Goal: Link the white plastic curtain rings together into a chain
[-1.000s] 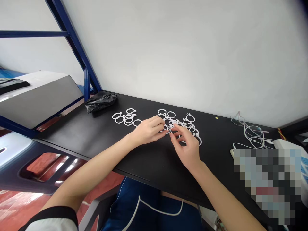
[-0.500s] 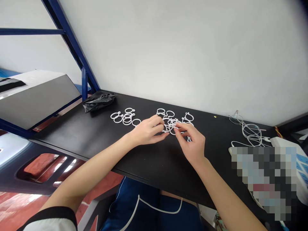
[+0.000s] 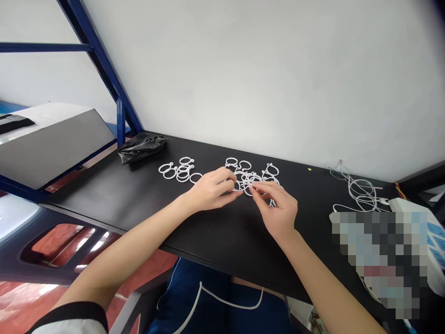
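Rings (image 3: pixel 247 177) look white, thin and round, several bearing small knobs (image 3: pixel 192 160).

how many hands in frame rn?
2, both over the black table: the left hand at the left of the larger group of white rings, the right hand at its near-right side. No other hand shows.

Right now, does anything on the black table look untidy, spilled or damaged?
No clear damage shows. A small yellow bit lies oddly alone near the wall, apart from the white rings; to its right, the white cable is tangled.
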The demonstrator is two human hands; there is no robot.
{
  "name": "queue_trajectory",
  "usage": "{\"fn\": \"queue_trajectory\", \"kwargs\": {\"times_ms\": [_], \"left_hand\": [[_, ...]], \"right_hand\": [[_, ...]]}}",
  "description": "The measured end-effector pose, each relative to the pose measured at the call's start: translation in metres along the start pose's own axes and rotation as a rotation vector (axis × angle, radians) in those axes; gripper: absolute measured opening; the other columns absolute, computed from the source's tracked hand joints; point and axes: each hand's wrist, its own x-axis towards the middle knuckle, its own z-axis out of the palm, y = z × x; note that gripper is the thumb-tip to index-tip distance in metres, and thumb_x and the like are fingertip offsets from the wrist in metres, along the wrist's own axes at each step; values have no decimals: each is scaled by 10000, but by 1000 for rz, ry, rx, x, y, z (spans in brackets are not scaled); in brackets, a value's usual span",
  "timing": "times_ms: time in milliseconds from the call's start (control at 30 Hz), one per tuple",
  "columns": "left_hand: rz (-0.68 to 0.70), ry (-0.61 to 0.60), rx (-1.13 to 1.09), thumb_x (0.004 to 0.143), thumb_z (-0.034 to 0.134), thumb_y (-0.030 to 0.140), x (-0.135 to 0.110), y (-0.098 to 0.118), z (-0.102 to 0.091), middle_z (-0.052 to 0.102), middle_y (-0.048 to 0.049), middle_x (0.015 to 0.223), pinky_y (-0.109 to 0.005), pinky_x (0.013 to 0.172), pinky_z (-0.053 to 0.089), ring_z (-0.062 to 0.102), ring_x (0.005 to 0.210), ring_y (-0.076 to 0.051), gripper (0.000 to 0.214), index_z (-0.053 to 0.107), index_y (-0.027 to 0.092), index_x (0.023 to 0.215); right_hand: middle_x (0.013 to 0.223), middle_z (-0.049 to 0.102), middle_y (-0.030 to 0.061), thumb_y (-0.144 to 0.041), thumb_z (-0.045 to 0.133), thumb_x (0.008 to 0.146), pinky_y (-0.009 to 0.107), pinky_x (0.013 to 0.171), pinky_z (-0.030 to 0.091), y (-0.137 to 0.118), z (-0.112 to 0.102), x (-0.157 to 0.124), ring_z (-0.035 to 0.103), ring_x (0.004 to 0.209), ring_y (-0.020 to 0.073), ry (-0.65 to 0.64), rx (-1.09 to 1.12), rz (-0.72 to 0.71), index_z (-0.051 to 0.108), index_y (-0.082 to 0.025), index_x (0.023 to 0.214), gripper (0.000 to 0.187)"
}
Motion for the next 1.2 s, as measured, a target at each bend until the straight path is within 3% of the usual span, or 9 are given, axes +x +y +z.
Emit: {"fn": "queue_trajectory", "kwargs": {"times_ms": [133, 233, 367, 533, 800, 967, 1067, 1200], "left_hand": [[-35, 62, 35, 886, 654, 273, -1, 2, 0, 645, -79, 945, -233, 590, 504, 597, 705, -118, 210, 483, 185, 800], [-100, 108, 15, 858, 688, 363, 0, 4, -1, 637, -121, 1053, -220, 572, 522, 640, 793, -143, 310, 517, 173, 1033], [-130, 4, -9, 878, 635, 516, 0, 4, -3, 641, -127, 1044, -243, 633, 555, 658, 891, -183, 543, 480, 145, 1244], [-100, -55, -92, 914, 531, 595, -3, 5, -1, 647, -67, 864, -243, 621, 527, 639, 757, -160, 521, 538, 141, 1171], [-265, -72, -282, 916, 505, 625, -6, 11, -1, 654, -41, 827, -245, 625, 534, 625, 687, -137, 527, 490, 159, 1162], [-215, -10, -305, 941, 489, 577, -4, 13, -2, 616, -16, 769, -218, 583, 515, 586, 629, -115, 439, 488, 162, 1084], [-164, 30, -302, 942, 493, 573, -2, 13, -3, 597, -6, 737, -206, 567, 499, 581, 611, -108, 427, 494, 161, 1056], [-124, 66, -278, 937, 516, 551, 1, 15, -4, 566, 14, 687, -205, 556, 482, 571, 592, -110, 397, 499, 166, 1033]], "right_hand": [[882, 742, 40, -133, 653, 874, 273, 538, 590, -1, 1, -1, 674, 688, 145, 17, -2, -5, 728, -232, 931, 137], [903, 745, 43, -135, 659, 871, 275, 544, 591, -3, 1, -2, 685, 723, 155, 12, 34, 8, 727, -234, 943, 140], [898, 747, 33, -146, 674, 864, 270, 553, 585, -7, -3, 1, 689, 731, 153, -86, 129, 80, 737, -237, 916, 122], [883, 739, 15, -146, 713, 835, 294, 596, 597, -12, -10, 9, 690, 763, 165, -188, 278, 180, 754, -264, 910, 146], [866, 734, 14, -104, 734, 807, 293, 566, 586, -20, -15, 11, 680, 737, 162, -149, 338, 216, 762, -269, 892, 188], [866, 735, 8, -105, 741, 800, 261, 555, 582, -22, -20, 16, 680, 756, 152, -235, 447, 267, 766, -276, 896, 199], [848, 731, 11, -128, 755, 792, 249, 519, 576, -21, -23, 19, 669, 697, 138, -322, 539, 340, 771, -267, 868, 159], [813, 732, 6, -168, 784, 766, 235, 479, 580, -22, -25, 22, 653, 623, 121, -347, 615, 432, 782, -273, 823, 120]]}}
